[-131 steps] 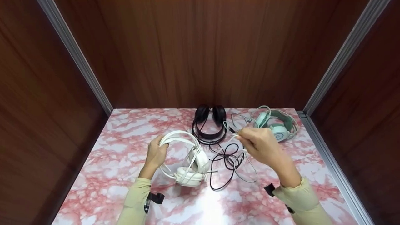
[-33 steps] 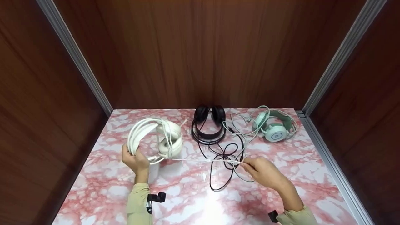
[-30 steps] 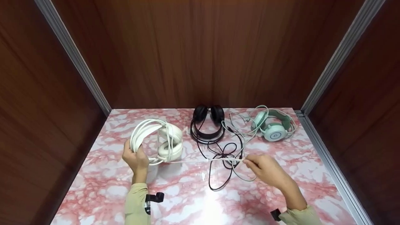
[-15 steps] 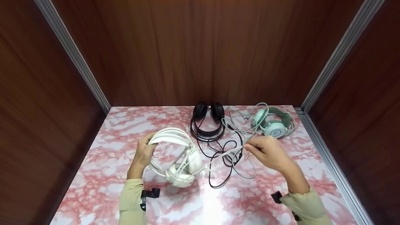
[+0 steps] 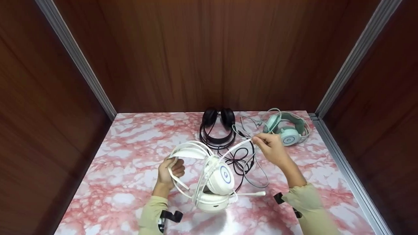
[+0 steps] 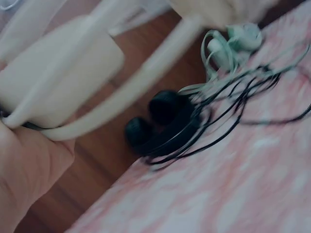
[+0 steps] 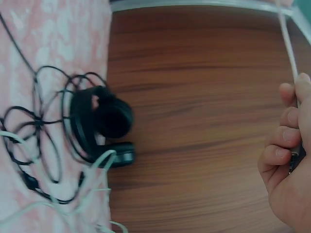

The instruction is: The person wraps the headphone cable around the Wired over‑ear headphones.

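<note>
A white headset point(image 5: 222, 179) with a mic boom is lifted above the table, tilted, its ear cups hanging low. My left hand point(image 5: 168, 171) grips its headband on the left side. Strands of white cable are wound around the headband and ear cups. Out to the right, my right hand point(image 5: 271, 148) holds the free stretch of white cable point(image 5: 235, 147) between thumb and fingers. In the right wrist view a small dark plug end point(image 7: 294, 160) shows inside the curled fingers. The left wrist view is blurred, with the headband point(image 6: 63, 73) close to the palm.
Black headphones point(image 5: 218, 140) lie at the back middle of the marbled table point(image 5: 120, 166), their black cable point(image 5: 240, 163) tangled in front. A mint-green headset point(image 5: 290, 138) with its pale cord lies at the back right. Brown wood panels point(image 5: 209, 58) enclose three sides.
The headset has moved from the left toward the middle and turned, bringing one ear cup's blue ring into view. My right hand has risen, still holding the cable, whose free stretch is now shorter.
</note>
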Demonstrator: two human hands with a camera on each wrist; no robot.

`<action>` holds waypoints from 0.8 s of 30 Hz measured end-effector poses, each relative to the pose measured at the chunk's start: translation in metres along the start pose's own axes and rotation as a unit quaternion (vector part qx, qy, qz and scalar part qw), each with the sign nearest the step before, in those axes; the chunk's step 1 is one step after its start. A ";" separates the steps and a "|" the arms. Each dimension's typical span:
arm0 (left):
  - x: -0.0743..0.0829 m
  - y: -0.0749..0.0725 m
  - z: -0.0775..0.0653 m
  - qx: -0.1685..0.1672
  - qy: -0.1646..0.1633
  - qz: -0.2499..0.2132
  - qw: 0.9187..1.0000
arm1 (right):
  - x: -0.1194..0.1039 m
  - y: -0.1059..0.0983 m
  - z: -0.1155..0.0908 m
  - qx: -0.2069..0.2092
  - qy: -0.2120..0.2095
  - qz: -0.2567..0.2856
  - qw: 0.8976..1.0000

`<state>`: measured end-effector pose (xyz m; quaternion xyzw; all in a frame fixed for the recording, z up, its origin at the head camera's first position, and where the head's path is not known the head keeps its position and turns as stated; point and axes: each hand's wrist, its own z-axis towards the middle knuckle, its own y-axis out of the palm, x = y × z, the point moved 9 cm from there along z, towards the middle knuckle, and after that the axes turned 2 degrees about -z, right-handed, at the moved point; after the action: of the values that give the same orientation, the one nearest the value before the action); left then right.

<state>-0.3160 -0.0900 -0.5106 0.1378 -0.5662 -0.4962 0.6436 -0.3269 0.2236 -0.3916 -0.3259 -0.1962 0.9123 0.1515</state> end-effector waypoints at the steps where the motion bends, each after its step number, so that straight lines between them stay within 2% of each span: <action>1: -0.007 0.001 0.000 -0.002 -0.006 -0.034 0.999 | 0.005 0.003 -0.003 -0.002 0.009 0.009 1.000; 4: -0.020 0.004 0.002 0.012 -0.026 -0.118 0.993 | 0.014 0.014 -0.007 0.001 0.029 0.033 0.999; 7: -0.031 0.006 0.006 0.025 -0.030 -0.175 0.984 | 0.022 0.025 -0.010 0.008 0.068 0.068 0.995; 9: -0.038 0.005 0.008 0.027 -0.028 -0.202 0.979 | 0.028 0.034 -0.013 0.008 0.109 0.107 0.988; 11: -0.046 0.002 0.010 0.020 -0.024 -0.230 0.973 | 0.032 0.046 -0.018 0.005 0.157 0.156 0.975; 12: -0.051 0.000 0.010 0.019 -0.023 -0.244 0.969 | 0.033 0.052 -0.021 0.004 0.177 0.175 0.968; 14: -0.071 -0.031 0.017 0.009 -0.014 -0.270 0.963 | 0.034 0.064 -0.030 0.000 0.209 0.207 0.956; 16: -0.084 -0.047 0.017 0.041 -0.004 -0.283 0.958 | 0.032 0.075 -0.039 -0.006 0.232 0.227 0.946; 19: -0.088 -0.055 0.011 0.117 0.027 -0.277 0.953 | 0.022 0.091 -0.052 -0.021 0.250 0.244 0.937; 20: -0.081 -0.044 0.005 0.157 0.038 -0.265 0.951 | 0.017 0.095 -0.055 -0.025 0.254 0.250 0.934; 21: -0.075 -0.033 -0.001 0.199 0.047 -0.251 0.946 | 0.013 0.098 -0.057 -0.026 0.255 0.243 0.935; 23: -0.065 -0.024 -0.008 0.254 0.067 -0.228 0.938 | 0.005 0.102 -0.060 -0.025 0.257 0.217 0.941; 24: -0.062 -0.023 -0.010 0.282 0.074 -0.215 0.932 | 0.003 0.105 -0.062 -0.024 0.263 0.216 0.940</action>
<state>-0.3101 -0.0557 -0.5671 0.4681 -0.5905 -0.4311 0.4964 -0.3042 0.1491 -0.4850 -0.5922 -0.0966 0.7999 -0.0107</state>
